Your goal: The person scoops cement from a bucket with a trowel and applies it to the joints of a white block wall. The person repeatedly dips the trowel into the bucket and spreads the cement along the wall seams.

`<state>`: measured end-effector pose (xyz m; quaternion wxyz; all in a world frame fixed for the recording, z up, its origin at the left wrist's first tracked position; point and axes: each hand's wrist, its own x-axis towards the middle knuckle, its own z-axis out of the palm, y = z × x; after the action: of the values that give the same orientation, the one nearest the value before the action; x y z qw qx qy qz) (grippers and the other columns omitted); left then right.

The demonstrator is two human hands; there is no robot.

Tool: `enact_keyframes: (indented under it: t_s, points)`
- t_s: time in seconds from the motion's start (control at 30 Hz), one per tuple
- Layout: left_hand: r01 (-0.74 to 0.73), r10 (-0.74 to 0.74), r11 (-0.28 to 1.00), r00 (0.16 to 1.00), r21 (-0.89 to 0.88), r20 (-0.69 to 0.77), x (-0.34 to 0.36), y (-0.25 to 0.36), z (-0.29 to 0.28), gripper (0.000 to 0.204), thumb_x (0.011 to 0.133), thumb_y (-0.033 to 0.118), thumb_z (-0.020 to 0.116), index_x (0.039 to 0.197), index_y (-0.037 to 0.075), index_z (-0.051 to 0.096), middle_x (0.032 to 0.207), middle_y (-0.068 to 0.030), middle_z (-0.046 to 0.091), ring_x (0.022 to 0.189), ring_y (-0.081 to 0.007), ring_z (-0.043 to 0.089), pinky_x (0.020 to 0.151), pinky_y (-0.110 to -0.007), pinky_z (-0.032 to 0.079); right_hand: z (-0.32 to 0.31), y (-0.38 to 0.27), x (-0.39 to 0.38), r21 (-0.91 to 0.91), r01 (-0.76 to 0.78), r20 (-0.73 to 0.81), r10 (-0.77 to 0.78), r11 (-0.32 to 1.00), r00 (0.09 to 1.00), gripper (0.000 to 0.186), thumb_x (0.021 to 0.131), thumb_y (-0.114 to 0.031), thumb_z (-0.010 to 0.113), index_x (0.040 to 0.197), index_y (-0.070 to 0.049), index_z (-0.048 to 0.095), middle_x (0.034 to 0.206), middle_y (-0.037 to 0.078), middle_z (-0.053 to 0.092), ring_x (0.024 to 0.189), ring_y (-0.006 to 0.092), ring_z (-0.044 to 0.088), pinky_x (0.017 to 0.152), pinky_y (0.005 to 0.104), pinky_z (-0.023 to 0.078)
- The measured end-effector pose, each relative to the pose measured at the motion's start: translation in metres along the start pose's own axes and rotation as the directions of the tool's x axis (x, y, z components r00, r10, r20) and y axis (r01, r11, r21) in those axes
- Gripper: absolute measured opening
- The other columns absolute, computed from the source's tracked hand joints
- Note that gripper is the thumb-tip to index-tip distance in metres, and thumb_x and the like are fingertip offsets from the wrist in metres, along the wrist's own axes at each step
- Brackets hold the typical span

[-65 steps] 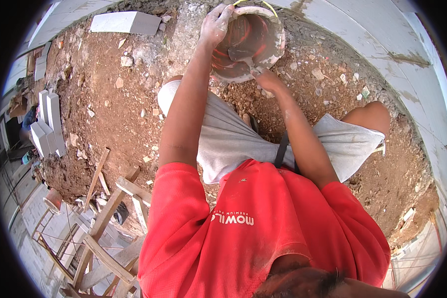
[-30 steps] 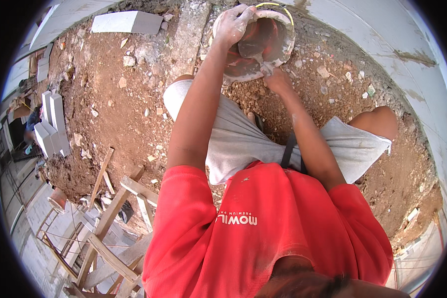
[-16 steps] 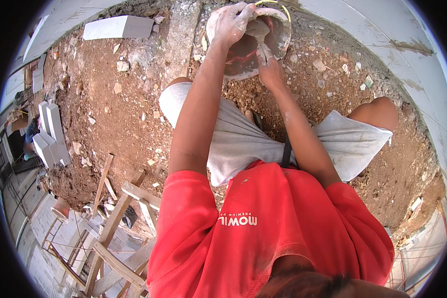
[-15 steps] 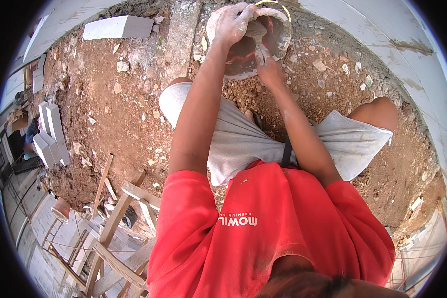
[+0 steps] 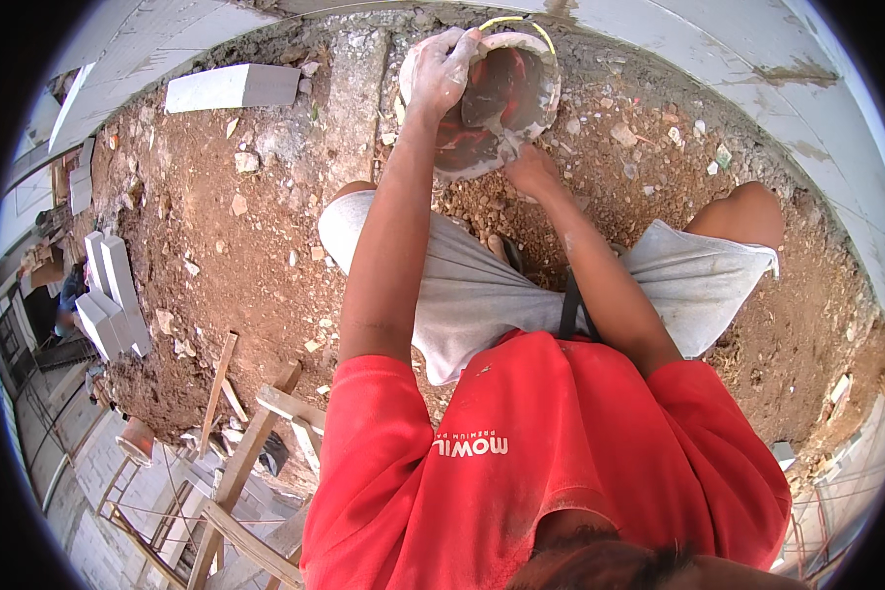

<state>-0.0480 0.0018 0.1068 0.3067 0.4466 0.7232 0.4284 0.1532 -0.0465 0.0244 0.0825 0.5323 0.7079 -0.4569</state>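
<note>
A mortar-smeared bucket [image 5: 548, 84] with a yellow handle sits tilted on the ground at the top of the view, its mouth facing me. My left hand [image 5: 442, 75], coated in pale grey mortar, is clamped over the bucket's left rim. At the near rim, the fingers of my right hand [image 5: 531, 169] are closed round the handle end of a mortar-coated trowel [image 5: 499, 126]. Its blade reaches inside the bucket, against wet grey mix and reddish patches of the inner wall. The mortar coating hides the blade's exact outline.
Pale walls [image 5: 757, 74] curve round the top and right. A white block [image 5: 232, 88] lies at upper left, with stacked white blocks [image 5: 113, 295] farther left. Wooden timbers [image 5: 241, 472] and another bucket [image 5: 136, 441] stand at lower left. Stony soil surrounds my legs.
The bucket and my left hand have shifted slightly left and down in the view. My right hand has lowered a little toward the near rim, and the trowel has swung inside the bucket.
</note>
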Motion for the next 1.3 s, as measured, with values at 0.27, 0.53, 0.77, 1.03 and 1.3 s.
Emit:
enact_keyframes:
  t_s: [0.27, 0.53, 0.77, 1.03, 1.3]
  points:
    - [-0.01, 0.01, 1.0, 1.0, 0.003, -0.017, 0.002, 0.006, 0.004, 0.037, 0.102, 0.038, 0.059, 0.097, 0.004, 0.073, 0.086, -0.0121, 0.068, 0.083, -0.0243, 0.062, 0.081, -0.038, 0.048, 0.014, 0.008, 0.008, -0.001, 0.027, 0.013, -0.027, 1.0, 1.0, 0.057, 0.106, -0.044, 0.044, 0.156, -0.018, 0.043, 0.13, 0.03, 0.064, 0.12, 0.0451, 0.063, 0.104, 0.0505, 0.049]
    - [0.001, -0.001, 1.0, 1.0, 0.014, 0.012, 0.0, 0.001, 0.009, 0.036, 0.102, 0.037, 0.057, 0.1, 0.005, 0.073, 0.087, -0.0141, 0.068, 0.085, -0.0299, 0.062, 0.082, -0.038, 0.048, -0.004, -0.021, 0.0, 0.107, -0.061, -0.047, 0.067, 0.992, 0.997, 0.056, 0.103, -0.042, 0.051, 0.152, -0.017, 0.047, 0.124, 0.028, 0.067, 0.115, 0.0471, 0.063, 0.1, 0.0518, 0.05]
    - [0.002, -0.008, 0.992, 0.999, -0.127, -0.04, 0.008, -0.006, 0.01, 0.036, 0.102, 0.031, 0.062, 0.091, -0.002, 0.071, 0.078, -0.0087, 0.062, 0.077, -0.0192, 0.057, 0.074, -0.034, 0.046, -0.016, -0.039, -0.009, 0.116, -0.043, -0.054, 0.049, 0.992, 0.997, 0.056, 0.105, -0.037, 0.046, 0.156, -0.016, 0.04, 0.123, 0.027, 0.068, 0.112, 0.047, 0.065, 0.097, 0.0545, 0.052]
    - [-0.012, 0.006, 0.981, 1.0, -0.195, -0.027, 0.011, -0.004, 0.014, 0.037, 0.102, 0.033, 0.062, 0.091, -0.001, 0.07, 0.076, -0.0067, 0.06, 0.075, -0.0174, 0.055, 0.072, -0.033, 0.046, 0.005, -0.006, 0.018, 0.094, -0.159, 0.136, 0.145, 0.983, 0.98, 0.059, 0.105, -0.038, 0.046, 0.159, -0.017, 0.036, 0.145, 0.026, 0.055, 0.132, 0.0409, 0.056, 0.107, 0.0472, 0.047]
    - [-0.024, 0.023, 0.996, 1.0, -0.081, -0.02, 0.013, -0.001, 0.018, 0.036, 0.102, 0.032, 0.061, 0.092, -0.001, 0.071, 0.077, -0.0074, 0.062, 0.075, -0.0186, 0.056, 0.072, -0.034, 0.046, 0.024, -0.003, 0.014, 0.262, 0.04, -0.143, -0.002, 0.964, 0.99, 0.056, 0.104, -0.042, 0.051, 0.149, -0.008, 0.049, 0.13, 0.028, 0.065, 0.12, 0.047, 0.061, 0.105, 0.0494, 0.047]
